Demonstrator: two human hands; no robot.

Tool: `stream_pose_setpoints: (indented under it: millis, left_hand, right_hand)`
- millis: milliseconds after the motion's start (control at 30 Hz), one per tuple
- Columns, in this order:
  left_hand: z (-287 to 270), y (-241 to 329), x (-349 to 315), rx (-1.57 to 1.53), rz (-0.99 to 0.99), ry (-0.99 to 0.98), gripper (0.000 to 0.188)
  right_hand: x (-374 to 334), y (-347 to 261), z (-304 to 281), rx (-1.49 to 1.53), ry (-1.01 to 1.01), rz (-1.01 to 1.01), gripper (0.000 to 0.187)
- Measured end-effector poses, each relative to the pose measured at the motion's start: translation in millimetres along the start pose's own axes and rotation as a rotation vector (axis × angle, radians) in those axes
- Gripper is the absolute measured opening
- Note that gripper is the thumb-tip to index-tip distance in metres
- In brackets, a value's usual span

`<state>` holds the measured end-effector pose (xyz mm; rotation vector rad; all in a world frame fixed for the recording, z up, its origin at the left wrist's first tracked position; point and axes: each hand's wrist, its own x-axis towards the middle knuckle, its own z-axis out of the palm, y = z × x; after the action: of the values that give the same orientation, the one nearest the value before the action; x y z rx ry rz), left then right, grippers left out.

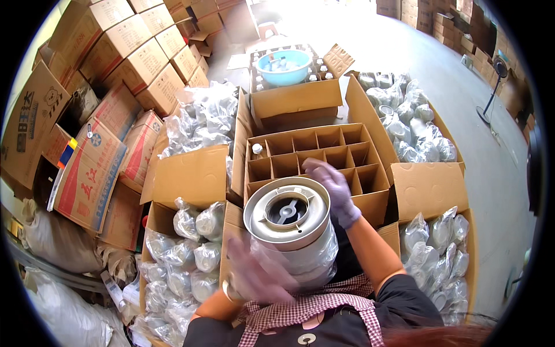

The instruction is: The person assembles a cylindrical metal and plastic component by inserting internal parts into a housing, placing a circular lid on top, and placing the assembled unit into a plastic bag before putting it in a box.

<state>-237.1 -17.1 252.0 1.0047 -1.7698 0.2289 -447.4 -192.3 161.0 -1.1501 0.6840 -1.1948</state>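
Observation:
Close in front of me stands a round device with a wide pale metal top [253,222]. A dark central opening with a light crosspiece [287,213] sits in it, and clear plastic wraps its lower body [315,263]. My left hand [263,272], in a pale purple glove, is smeared by motion at the device's near left side. My right hand [333,188], gloved alike, is by its far right rim, fingers stretched out over the divided carton [376,196] with nothing visible in them. A white-capped bottle [258,151] stands in one left compartment of that carton.
Open cartons of plastic-wrapped clear items flank me at left [185,179] and right [428,191]. Farther off, a light blue basin [283,78] rests among white-capped bottles. Stacked boxes [139,63] rise at left. A standing fan [491,95] is at far right.

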Motion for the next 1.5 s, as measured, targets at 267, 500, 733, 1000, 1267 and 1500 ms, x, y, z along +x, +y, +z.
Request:
stream_pose_setpoints:
  millis: [267, 500, 733, 1000, 1267, 1500]
  left_hand:
    - [-5.0, -14.0, -147.0, -0.615, -1.17, -0.477, 0.109]
    - [0.4, -15.6, 4.3, 0.137, 0.105, -0.045, 0.081]
    - [-10.6, 12.2, 9.6, -0.116, 0.054, 0.035, 0.103]
    - [-23.8, -69.3, 67.9, -0.662, -0.741, -0.267, 0.058]
    - [21.0, -102.1, 43.9, -1.026, -1.02, 0.146, 0.053]
    - [44.7, -106.2, 13.6, -0.895, -0.977, 0.278, 0.05]
  right_hand:
    - [-35.3, -29.6, -7.2, -0.313, -0.373, -0.011, 0.076]
    - [-54.4, -76.9, 40.7, -0.29, -0.227, -0.847, 0.081]
    - [-14.9, -48.1, 17.5, 0.194, -0.587, -0.125, 0.098]
    - [52.3, -70.0, 80.0, 0.245, -0.409, -0.209, 0.07]
    - [75.5, -0.9, 102.8, -0.938, -0.242, -0.584, 0.094]
    - [81.8, 21.9, 99.7, -0.539, -0.336, -0.715, 0.081]
